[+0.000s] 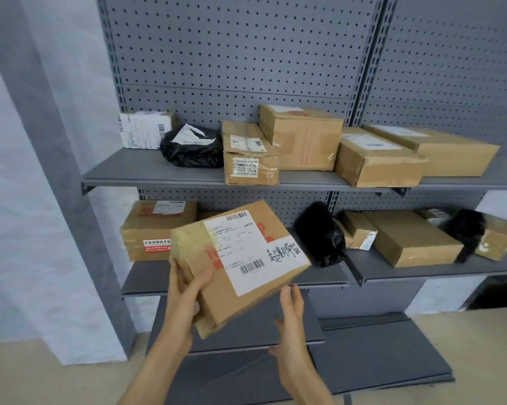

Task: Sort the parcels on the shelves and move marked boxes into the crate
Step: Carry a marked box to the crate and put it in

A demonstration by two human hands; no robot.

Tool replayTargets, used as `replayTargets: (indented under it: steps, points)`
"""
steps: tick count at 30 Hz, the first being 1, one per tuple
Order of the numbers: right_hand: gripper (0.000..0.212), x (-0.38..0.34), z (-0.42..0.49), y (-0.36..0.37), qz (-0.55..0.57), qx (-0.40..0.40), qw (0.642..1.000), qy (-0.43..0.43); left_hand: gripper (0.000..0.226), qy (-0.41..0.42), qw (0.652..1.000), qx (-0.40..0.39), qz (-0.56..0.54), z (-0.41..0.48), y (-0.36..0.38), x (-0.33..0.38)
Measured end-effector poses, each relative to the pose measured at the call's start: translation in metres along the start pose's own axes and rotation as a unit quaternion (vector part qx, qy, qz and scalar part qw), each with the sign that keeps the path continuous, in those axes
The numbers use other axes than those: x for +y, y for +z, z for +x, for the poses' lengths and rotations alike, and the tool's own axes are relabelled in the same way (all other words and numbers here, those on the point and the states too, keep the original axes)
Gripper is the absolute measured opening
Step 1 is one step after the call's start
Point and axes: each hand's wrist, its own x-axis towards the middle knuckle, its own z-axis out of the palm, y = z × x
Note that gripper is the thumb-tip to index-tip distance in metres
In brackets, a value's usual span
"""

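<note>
My left hand point(185, 290) grips the near left corner of a cardboard box point(217, 299), thumb on top, holding it tilted in front of the middle shelf point(147, 280). A white shipping label with barcodes and black handwritten marks covers the box's top. My right hand point(290, 312) is open with fingers spread, just below the box's right side and apart from it. No crate is in view.
The upper shelf point(147, 173) carries a white parcel point(144, 130), a black bag point(192, 147) and several brown boxes. The middle shelf holds a box with a red sticker point(147, 229), black bags point(319, 235) and more boxes. Grey pegboard backs the rack; bare lower shelves sit below.
</note>
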Motion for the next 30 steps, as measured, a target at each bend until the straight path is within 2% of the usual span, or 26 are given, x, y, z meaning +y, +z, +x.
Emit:
replayTargets:
  steps: [3, 8, 13, 16, 19, 23, 30]
  points:
    - [0.091, -0.022, 0.029, -0.041, -0.033, -0.005, 0.999, 0.02, 0.085, -0.035, 0.999, -0.028, 0.027, 0.01, -0.028, 0.019]
    - [0.099, -0.054, 0.057, -0.067, -0.101, -0.116, 0.986, 0.065, 0.063, -0.062, 0.995, -0.076, 0.029, 0.013, -0.039, 0.034]
    - [0.097, -0.065, 0.062, -0.065, -0.109, -0.199, 0.971, 0.07, 0.063, -0.06, 0.993, -0.084, 0.051, 0.008, -0.024, 0.034]
    - [0.084, -0.069, 0.059, -0.068, -0.103, -0.225, 0.967, 0.064, 0.061, -0.064, 0.993, -0.086, 0.047, 0.004, -0.017, 0.032]
    - [0.071, -0.07, 0.06, -0.079, -0.096, -0.231, 0.966, 0.061, 0.06, -0.063, 0.992, -0.095, 0.058, -0.001, -0.008, 0.034]
    - [0.074, -0.076, 0.055, -0.092, -0.085, -0.223, 0.97, 0.051, 0.059, -0.064, 0.989, -0.117, 0.068, -0.003, 0.002, 0.034]
    - [0.057, -0.087, 0.016, -0.127, -0.09, -0.136, 0.987, -0.007, 0.073, -0.089, 0.971, -0.206, 0.083, -0.003, 0.036, 0.029]
